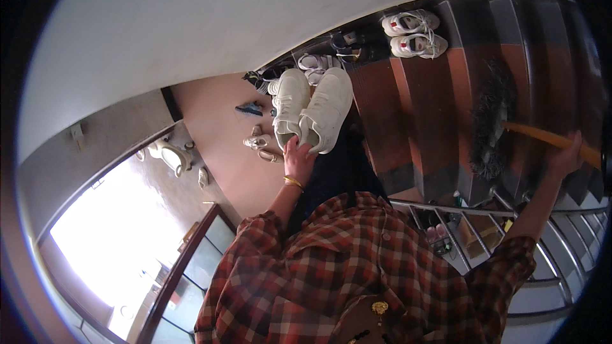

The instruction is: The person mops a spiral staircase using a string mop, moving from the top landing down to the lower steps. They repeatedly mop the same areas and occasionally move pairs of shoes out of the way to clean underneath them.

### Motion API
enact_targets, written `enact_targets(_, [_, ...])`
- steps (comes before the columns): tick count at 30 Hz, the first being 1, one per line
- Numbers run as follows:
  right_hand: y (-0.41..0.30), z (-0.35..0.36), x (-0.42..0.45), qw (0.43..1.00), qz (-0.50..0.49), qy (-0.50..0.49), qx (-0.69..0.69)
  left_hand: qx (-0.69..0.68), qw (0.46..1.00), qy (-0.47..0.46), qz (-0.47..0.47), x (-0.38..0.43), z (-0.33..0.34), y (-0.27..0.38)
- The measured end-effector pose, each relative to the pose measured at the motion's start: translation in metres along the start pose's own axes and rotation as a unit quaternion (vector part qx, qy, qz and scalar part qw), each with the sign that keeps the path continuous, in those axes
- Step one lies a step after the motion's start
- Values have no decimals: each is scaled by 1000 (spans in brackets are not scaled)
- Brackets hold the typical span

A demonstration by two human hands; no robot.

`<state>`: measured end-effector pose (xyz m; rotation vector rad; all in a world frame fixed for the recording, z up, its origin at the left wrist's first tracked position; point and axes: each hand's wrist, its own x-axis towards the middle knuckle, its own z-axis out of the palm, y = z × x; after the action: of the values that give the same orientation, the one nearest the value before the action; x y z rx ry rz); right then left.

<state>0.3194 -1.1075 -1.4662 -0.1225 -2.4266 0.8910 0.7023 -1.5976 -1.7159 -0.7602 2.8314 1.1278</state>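
Observation:
My left hand (298,158) grips a pair of white lace-up sneakers (313,107) by their heels, with the toes pointing away from me. Off to the right, my right hand (566,156) is closed around the orange-yellow handle (540,134) of a brush with dark, shaggy bristles (488,124). The brush head lies over the red and black stair steps. Just past the held sneakers, a pair of pale strapped shoes (315,63) rests beside the wall.
White sneakers with red patches (415,45) and black shoes (351,47) stand on the steps by the wall. More shoes (256,142) lie on the landing. A metal railing (478,211) runs along the near side of the stairs. A wood-framed glass panel (191,267) stands at lower left.

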Motion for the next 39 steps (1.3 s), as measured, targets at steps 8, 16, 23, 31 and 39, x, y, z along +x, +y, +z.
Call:
enact_targets(8, [-10, 11, -13, 993, 40, -2, 114, -414, 780, 14, -469, -57, 28, -43])
enact_targets(16, [-56, 51, -54, 992, 68, -57, 92, -362, 646, 117, -662, -172, -2, -111])
enact_targets(23, [-56, 63, -64, 991, 64, -65, 95, 4, 865, 69, -498, -202, 35, -132])
enact_targets(31, [-67, 55, -113, 998, -10, -40, 38, 64, 947, 105, -298, -141, 42, -160])
enact_targets(39, [-107, 38, -184, 987, -164, 1, -6, 59, 970, 108, -211, -131, 50, -232])
